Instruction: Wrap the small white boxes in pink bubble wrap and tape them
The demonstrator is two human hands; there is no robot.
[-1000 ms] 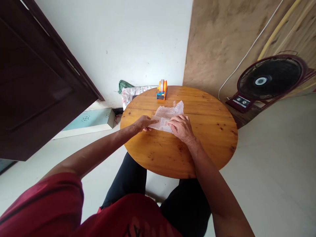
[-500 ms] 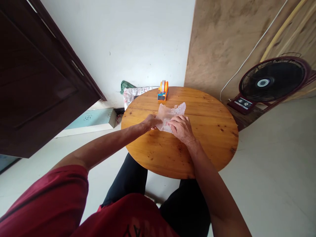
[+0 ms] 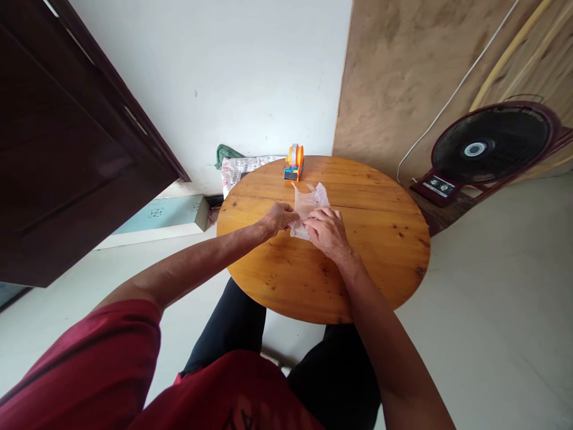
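A sheet of clear bubble wrap (image 3: 308,203) lies bunched up in the middle of a round wooden table (image 3: 380,239). My left hand (image 3: 280,216) pinches its left edge with fingers closed. My right hand (image 3: 326,230) presses down on its near right part, fingers curled over it. Something small seems wrapped inside, but I cannot make it out. An orange and blue tape dispenser (image 3: 294,162) stands at the table's far edge, apart from both hands.
A dark wooden door (image 3: 67,155) stands at the left. A black floor fan (image 3: 487,146) sits at the right by a plywood wall. A printed sack (image 3: 242,168) and a pale flat box (image 3: 165,216) lie on the floor behind the table.
My left hand has moved right and pulled the left side of the bubble wrap inward. The sheet, spread wide before, now stands folded and narrower between my hands.
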